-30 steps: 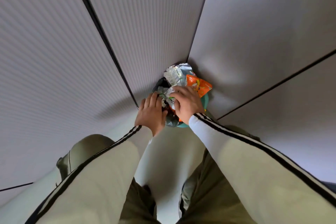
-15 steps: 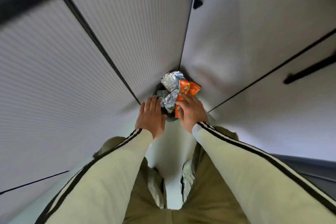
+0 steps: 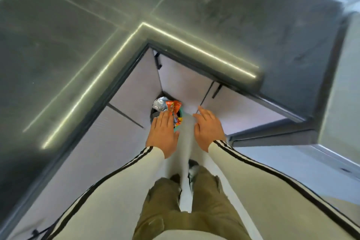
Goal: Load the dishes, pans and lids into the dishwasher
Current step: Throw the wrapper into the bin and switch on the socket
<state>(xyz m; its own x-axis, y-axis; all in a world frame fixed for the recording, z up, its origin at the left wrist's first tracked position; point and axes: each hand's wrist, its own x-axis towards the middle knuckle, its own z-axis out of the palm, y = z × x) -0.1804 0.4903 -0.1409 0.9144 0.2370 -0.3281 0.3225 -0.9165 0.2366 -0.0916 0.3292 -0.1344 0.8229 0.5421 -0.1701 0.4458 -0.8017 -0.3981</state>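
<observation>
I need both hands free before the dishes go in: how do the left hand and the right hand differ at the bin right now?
The left hand is in front of the bin, its fingertips overlapping the wrappers in view; the right hand is off to the bin's side, clear of the wrappers. The left hand points nearly straight ahead; the right hand angles inward toward the bin. Both are open, backs up, holding nothing.
</observation>
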